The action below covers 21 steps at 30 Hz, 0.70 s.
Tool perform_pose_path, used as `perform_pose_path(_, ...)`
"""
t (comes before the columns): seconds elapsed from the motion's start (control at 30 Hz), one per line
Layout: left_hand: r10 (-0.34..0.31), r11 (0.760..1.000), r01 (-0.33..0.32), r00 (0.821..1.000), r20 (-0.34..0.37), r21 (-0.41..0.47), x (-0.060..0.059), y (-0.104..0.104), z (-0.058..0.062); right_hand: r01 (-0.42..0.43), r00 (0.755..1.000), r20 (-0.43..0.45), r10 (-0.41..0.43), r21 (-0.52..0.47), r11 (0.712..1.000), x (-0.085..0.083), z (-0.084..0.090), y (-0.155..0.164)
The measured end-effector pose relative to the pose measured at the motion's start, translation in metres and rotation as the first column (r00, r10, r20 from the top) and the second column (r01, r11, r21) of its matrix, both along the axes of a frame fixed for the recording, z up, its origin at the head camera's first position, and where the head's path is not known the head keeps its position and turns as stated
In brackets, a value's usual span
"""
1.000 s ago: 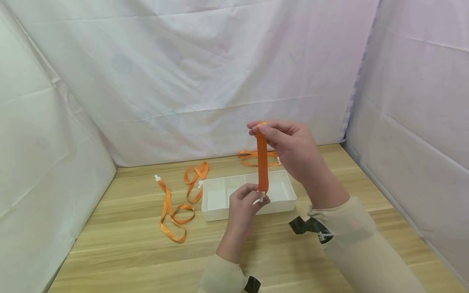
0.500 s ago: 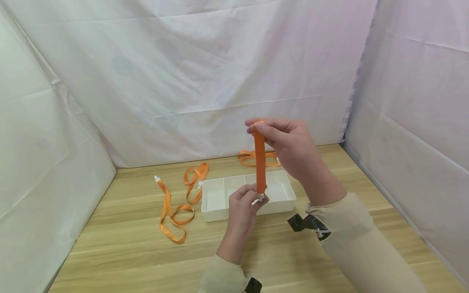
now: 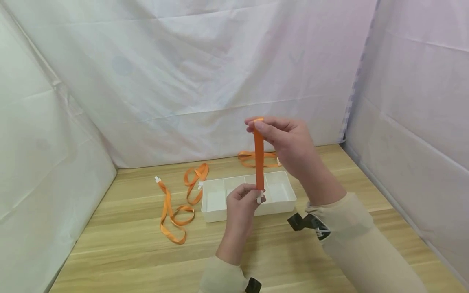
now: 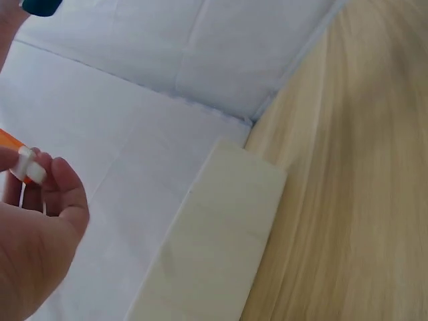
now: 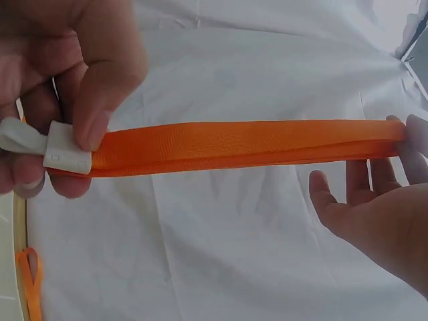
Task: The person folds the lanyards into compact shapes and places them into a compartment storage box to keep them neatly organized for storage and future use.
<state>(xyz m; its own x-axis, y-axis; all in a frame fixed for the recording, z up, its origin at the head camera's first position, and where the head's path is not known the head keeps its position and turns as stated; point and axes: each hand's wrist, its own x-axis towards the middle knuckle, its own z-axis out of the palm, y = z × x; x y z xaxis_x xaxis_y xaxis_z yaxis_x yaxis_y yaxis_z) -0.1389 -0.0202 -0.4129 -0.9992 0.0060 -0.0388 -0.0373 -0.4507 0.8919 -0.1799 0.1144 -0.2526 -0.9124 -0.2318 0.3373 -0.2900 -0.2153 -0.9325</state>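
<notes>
An orange lanyard (image 3: 259,158), folded into a flat strip, is stretched upright between the two hands above the tray. Its white plastic clip end (image 5: 67,150) is pinched between thumb and fingers of my left hand (image 3: 240,207), low in front of the tray. Higher up, my right hand (image 3: 291,142) pinches the folded top of the strap between thumb and fingers. From the left wrist, the white clip (image 4: 28,167) shows against the curled fingers. In the right wrist view the layered strap (image 5: 234,147) runs straight from one hand to the other.
A white divided tray (image 3: 216,215) stands behind the left hand. Two orange lanyards (image 3: 166,203) (image 3: 198,173) lie left of it, and another orange lanyard (image 3: 249,164) lies behind it. White cloth walls (image 3: 183,81) enclose the wooden table (image 3: 128,252).
The strap and both hands have shifted slightly left. The left hand has risen a little, and the strap's folded layers look more closely aligned. The lanyards on the table have stayed put.
</notes>
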Motion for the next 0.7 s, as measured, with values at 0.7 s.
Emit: perform_pose_path(0.7, -0.065, 0.997, 0.070, 0.986, -0.155, 0.028, 0.0024, -0.0073, -0.0024, 0.009, 0.999, -0.041, -0.008, 0.027, 1.000, -0.0028, 0.0071, 0.0013)
